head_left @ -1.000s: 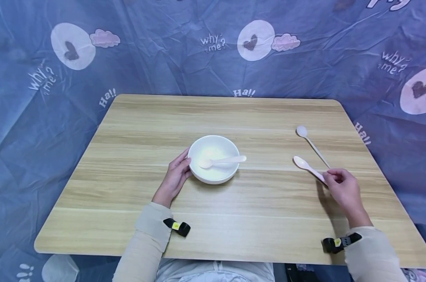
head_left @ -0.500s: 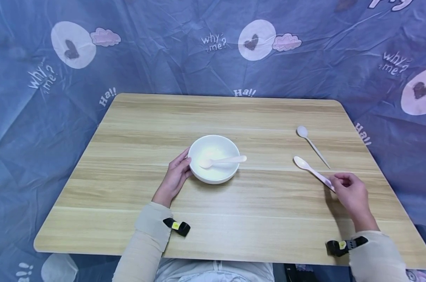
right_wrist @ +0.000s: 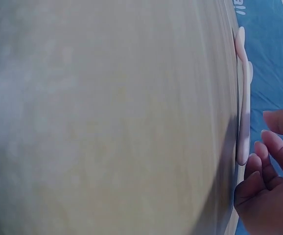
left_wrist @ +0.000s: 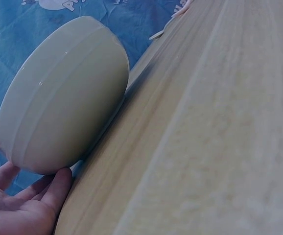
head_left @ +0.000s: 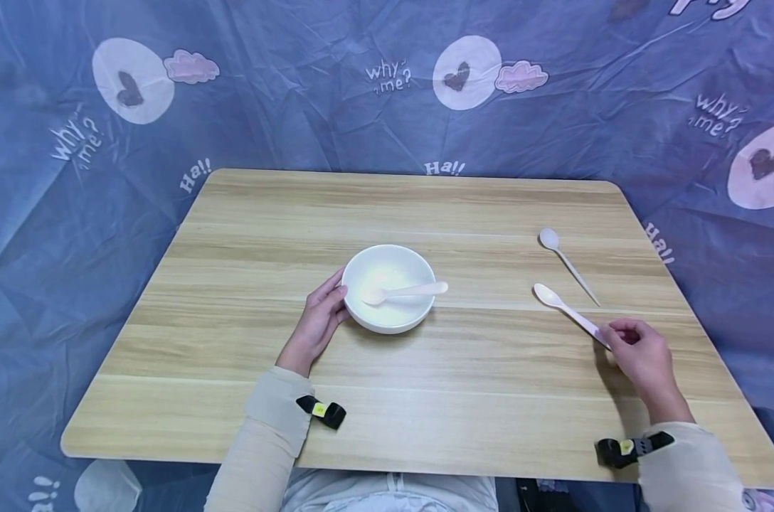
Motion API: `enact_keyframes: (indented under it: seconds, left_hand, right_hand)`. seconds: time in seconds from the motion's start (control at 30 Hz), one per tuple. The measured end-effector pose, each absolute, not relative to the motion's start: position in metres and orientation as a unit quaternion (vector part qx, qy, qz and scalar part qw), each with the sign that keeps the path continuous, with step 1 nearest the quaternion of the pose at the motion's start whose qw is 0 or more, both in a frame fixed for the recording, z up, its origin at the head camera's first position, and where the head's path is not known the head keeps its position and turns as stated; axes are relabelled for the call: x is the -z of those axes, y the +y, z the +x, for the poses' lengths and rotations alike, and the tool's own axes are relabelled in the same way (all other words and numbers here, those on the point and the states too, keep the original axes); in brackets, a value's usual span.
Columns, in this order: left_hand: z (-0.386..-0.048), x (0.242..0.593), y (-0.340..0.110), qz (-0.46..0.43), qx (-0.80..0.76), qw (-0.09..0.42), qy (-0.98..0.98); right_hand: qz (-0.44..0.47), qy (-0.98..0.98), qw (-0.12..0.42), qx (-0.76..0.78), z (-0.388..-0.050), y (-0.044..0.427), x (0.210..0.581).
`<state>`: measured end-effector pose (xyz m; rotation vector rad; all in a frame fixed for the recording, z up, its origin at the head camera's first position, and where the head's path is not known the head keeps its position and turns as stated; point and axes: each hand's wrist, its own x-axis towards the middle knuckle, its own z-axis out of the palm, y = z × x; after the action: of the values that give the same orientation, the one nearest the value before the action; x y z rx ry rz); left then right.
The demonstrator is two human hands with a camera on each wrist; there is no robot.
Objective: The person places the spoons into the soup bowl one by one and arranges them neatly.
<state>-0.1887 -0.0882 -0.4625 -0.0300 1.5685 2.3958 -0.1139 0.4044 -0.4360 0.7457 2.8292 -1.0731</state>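
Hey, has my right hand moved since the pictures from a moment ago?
Yes. In the head view, your right hand has shifted slightly toward the near right corner of the table.

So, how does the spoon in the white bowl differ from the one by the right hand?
The bowl's spoon is propped across the rim of the white bowl; the hand-side spoon lies on the table.
The bowl's spoon has its handle pointing right; the hand-side spoon's handle slants toward the right hand.
Both are pale.
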Motion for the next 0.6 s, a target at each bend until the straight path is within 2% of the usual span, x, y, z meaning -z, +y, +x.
enact_keyframes:
  seconds: [0.6]
  left_hand:
    - [-0.1881,0.4621,-0.0872,-0.011,-0.830,0.135,0.541]
  right_hand:
    - [0.185,0.932,0.017,0.312,-0.1129,0.4078,0.4413]
